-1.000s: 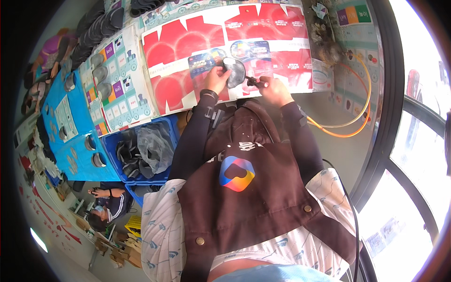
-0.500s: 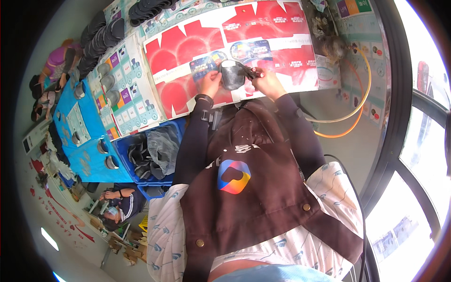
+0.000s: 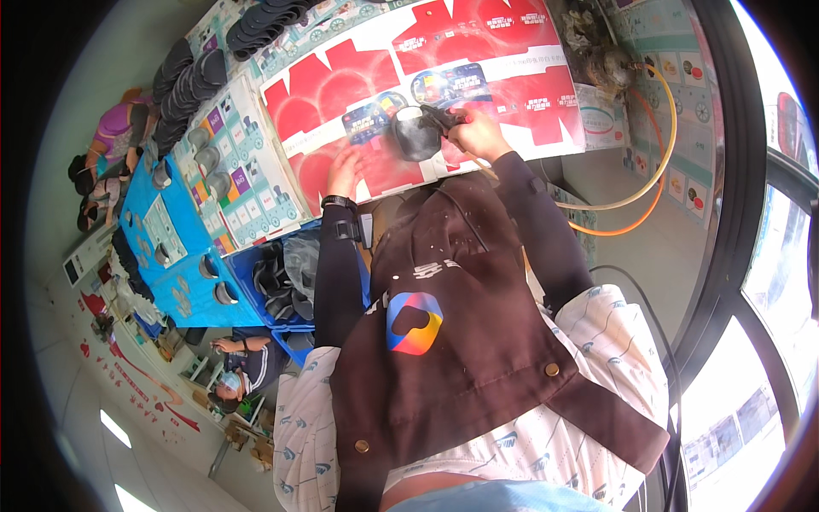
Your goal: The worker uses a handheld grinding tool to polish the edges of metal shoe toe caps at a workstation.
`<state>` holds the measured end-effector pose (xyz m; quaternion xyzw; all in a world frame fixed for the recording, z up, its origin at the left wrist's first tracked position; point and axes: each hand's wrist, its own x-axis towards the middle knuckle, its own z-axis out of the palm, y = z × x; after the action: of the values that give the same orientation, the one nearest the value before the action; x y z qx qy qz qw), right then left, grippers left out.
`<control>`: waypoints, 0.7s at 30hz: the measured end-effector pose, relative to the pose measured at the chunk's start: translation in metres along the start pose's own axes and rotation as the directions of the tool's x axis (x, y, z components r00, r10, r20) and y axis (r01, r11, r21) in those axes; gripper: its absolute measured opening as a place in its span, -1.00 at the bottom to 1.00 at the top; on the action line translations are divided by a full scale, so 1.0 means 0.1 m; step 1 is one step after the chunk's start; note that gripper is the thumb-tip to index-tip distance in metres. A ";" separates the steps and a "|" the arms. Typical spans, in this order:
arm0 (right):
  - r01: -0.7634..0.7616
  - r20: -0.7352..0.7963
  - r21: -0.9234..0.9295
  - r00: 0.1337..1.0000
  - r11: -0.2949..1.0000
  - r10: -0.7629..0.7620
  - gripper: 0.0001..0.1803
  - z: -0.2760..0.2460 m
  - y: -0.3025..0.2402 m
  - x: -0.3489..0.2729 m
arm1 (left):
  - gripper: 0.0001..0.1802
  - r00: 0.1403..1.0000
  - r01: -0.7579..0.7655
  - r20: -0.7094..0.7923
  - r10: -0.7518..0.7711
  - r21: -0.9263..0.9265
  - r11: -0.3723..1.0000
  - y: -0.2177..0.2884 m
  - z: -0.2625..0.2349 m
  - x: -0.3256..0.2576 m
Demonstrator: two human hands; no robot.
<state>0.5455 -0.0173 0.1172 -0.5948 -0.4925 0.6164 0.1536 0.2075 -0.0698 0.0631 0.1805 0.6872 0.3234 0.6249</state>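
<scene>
My right hand (image 3: pixel 479 134) grips a black tool (image 3: pixel 442 117) whose tip meets a dark grey rounded piece (image 3: pixel 416 134). That piece lies on a red die-cut cardboard sheet (image 3: pixel 520 60) spread over the table. My left hand (image 3: pixel 344 168) rests flat with fingers apart on the red sheet, left of the grey piece and just below a blue printed card (image 3: pixel 368 121). A second blue card (image 3: pixel 450 85) lies above the grey piece. Both arms wear dark sleeves over a brown apron.
A blue crate (image 3: pixel 256 260) with dark pieces and a plastic bag stands at my left. Stacks of dark round pieces (image 3: pixel 181 81) and printed sheets (image 3: pixel 243 175) line the table. A yellow hose (image 3: pixel 661 136) loops at the right. A seated person (image 3: pixel 243 363) is lower left.
My left hand let go of the grey piece and moved down-left onto the red sheet. My right hand stayed at the piece with the tool.
</scene>
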 end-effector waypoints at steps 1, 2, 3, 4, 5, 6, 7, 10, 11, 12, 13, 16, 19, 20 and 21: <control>0.000 0.002 0.000 1.000 1.000 0.000 -0.67 0.00 0.01 0.01 | -0.66 1.000 -0.004 -0.008 0.004 -0.032 0.999 0.01 0.03 -0.02; -0.005 0.027 0.050 1.000 0.999 0.004 -0.69 0.01 0.01 0.03 | -0.66 1.000 -0.002 -0.019 0.002 -0.030 1.000 0.03 0.06 -0.03; -0.013 0.054 0.099 0.999 0.995 0.007 -0.71 0.02 0.02 0.04 | -0.66 1.000 -0.011 -0.016 0.010 -0.036 0.999 0.04 0.09 -0.04; -0.013 0.060 0.098 0.998 0.995 0.007 -0.71 0.01 0.03 0.06 | -0.66 1.000 -0.012 -0.014 0.012 -0.038 0.999 0.06 0.11 -0.04; -0.022 0.141 0.041 0.990 0.999 0.016 -0.70 0.00 0.04 0.08 | -0.66 1.000 -0.022 -0.017 0.021 -0.044 0.999 0.08 0.13 -0.05; -0.028 0.220 -0.018 0.975 0.999 0.031 -0.68 -0.01 0.05 0.09 | -0.67 1.000 -0.011 0.001 0.011 -0.063 0.998 0.09 0.15 -0.05; -0.027 0.222 -0.020 0.975 0.999 0.031 -0.68 -0.02 0.05 0.10 | -0.67 1.000 0.001 0.016 0.000 -0.082 0.997 0.10 0.16 -0.05; -0.025 0.125 0.023 0.992 0.999 0.022 -0.67 -0.05 0.05 0.11 | -0.69 1.000 0.001 0.019 0.001 -0.091 0.996 0.10 0.17 -0.05; -0.018 0.083 0.034 0.996 0.999 0.015 -0.66 -0.04 0.05 0.10 | -0.69 1.000 -0.005 0.017 0.007 -0.095 0.995 0.09 0.16 -0.05; -0.011 0.040 0.044 0.999 0.999 0.009 -0.66 -0.04 0.04 0.10 | -0.70 1.000 0.003 0.016 -0.001 -0.095 0.995 0.08 0.16 -0.05; -0.012 0.042 0.043 0.999 0.999 0.010 -0.66 -0.03 0.03 0.11 | -0.71 1.000 0.011 0.017 -0.010 -0.095 0.995 0.07 0.16 -0.04; -0.061 0.228 -0.055 0.971 0.997 0.072 -0.64 -0.02 0.04 0.12 | -0.71 1.000 0.013 0.004 -0.013 -0.099 0.995 0.05 0.17 -0.02; 0.088 0.297 -0.203 0.955 0.975 -0.024 -0.62 -0.03 0.07 0.14 | -0.72 0.999 0.023 -0.022 -0.024 -0.048 0.999 0.02 0.18 0.01; 0.109 0.297 -0.194 0.954 0.975 -0.047 -0.62 -0.03 0.08 0.13 | -0.72 1.000 0.007 -0.012 -0.008 -0.054 0.999 0.00 0.18 0.03; 0.148 0.311 -0.161 0.946 0.976 -0.093 -0.62 -0.04 0.08 0.12 | -0.72 1.000 0.017 -0.018 -0.017 -0.034 0.999 -0.01 0.18 0.05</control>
<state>0.5495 -0.0097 0.1042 -0.4741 -0.6000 0.6416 0.0591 0.2246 -0.0630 0.0584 0.1612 0.6890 0.3312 0.6242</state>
